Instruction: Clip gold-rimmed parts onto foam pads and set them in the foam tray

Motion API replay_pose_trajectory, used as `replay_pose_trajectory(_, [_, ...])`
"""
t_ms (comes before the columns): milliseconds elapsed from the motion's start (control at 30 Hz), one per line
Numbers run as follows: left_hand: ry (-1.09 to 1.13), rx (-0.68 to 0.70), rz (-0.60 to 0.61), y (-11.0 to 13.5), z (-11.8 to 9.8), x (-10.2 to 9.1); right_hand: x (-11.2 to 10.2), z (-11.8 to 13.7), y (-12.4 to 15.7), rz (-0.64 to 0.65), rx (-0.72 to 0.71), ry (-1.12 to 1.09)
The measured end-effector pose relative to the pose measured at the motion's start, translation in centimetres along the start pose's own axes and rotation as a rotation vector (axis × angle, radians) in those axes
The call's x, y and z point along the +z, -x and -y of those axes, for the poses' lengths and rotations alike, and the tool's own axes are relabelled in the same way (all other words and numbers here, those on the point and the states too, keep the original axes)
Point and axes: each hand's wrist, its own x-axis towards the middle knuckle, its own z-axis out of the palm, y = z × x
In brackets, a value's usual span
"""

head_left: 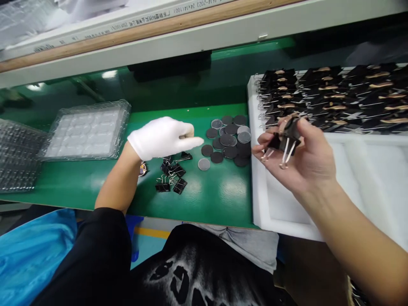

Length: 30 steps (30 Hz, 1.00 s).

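Note:
My right hand [302,157], bare, is raised over the white foam tray [270,204] and pinches a black binder clip [287,138] with its silver wire handles hanging down. My left hand [162,137] wears a white glove and hovers over the green table, fingers curled with the tips pointing right toward a pile of round grey and black discs [229,140]. Whether it holds anything is hidden. Just below that hand lie several loose black binder clips [172,176].
Rows of clipped black parts [334,93] fill the far end of the foam tray. A clear plastic blister tray [89,129] and a stack of more such trays [15,157] sit at the left. A shelf [191,38] runs overhead. Blue fabric [32,250] lies below the table edge.

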Motion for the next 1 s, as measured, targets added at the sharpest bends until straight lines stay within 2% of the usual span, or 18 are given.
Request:
replay_pose_trajectory(67, [-0.153, -0.073, 0.129, 0.1, 0.7, 0.2, -0.3, 0.0, -0.3, 0.014, -0.01, 0.007])
replay_pose_trajectory(133, [-0.28, -0.085, 0.216, -0.1, 0.6, 1.2, -0.3, -0.1, -0.4, 0.025, 0.008, 0.032])
replay_pose_trajectory(200, [-0.402, -0.056, 0.229, -0.6, 0.2, 2.4, -0.1, -0.4, -0.3, 0.025, 0.029, 0.07])
replay_pose_trajectory(267, [-0.467, 0.016, 0.19, -1.1, -0.1, 3.0, 0.3, -0.6, -0.1, 0.024, 0.053, 0.107])
replay_pose_trajectory(367, [-0.307, 0.129, 0.035, -1.4, -0.3, 2.7, 0.8, -1.0, 0.5, 0.085, 0.087, 0.191])
replay_pose_trajectory(467, [0.061, 0.194, -0.098, -1.1, -1.0, 2.1, 1.3, -1.5, 1.1, 0.27, -0.009, 0.417])
replay_pose_trajectory(533, [0.271, 0.188, -0.108, -1.0, -2.0, 2.2, 1.7, -1.9, 1.4, 0.395, -0.115, 0.536])
replay_pose_trajectory(633, [0.499, 0.072, -0.09, -1.1, -3.6, 3.1, 2.1, -2.6, 1.6, 0.501, -0.153, 0.559])
replay_pose_trajectory(733, [0.636, 0.027, -0.14, -1.4, -4.3, 3.9, 2.0, -2.9, 1.5, 0.483, -0.144, 0.497])
replay_pose_trajectory(833, [0.54, 0.153, -0.177, -1.6, -3.7, 4.2, 1.6, -2.8, 1.2, 0.425, -0.086, 0.309])
replay_pose_trajectory(933, [0.387, 0.272, -0.088, -1.7, -3.0, 4.1, 1.2, -2.6, 0.9, 0.346, 0.049, 0.087])
replay_pose_trajectory(1000, [0.384, 0.263, -0.024, -1.7, -3.0, 4.1, 1.0, -2.6, 0.7, 0.295, 0.091, 0.032])
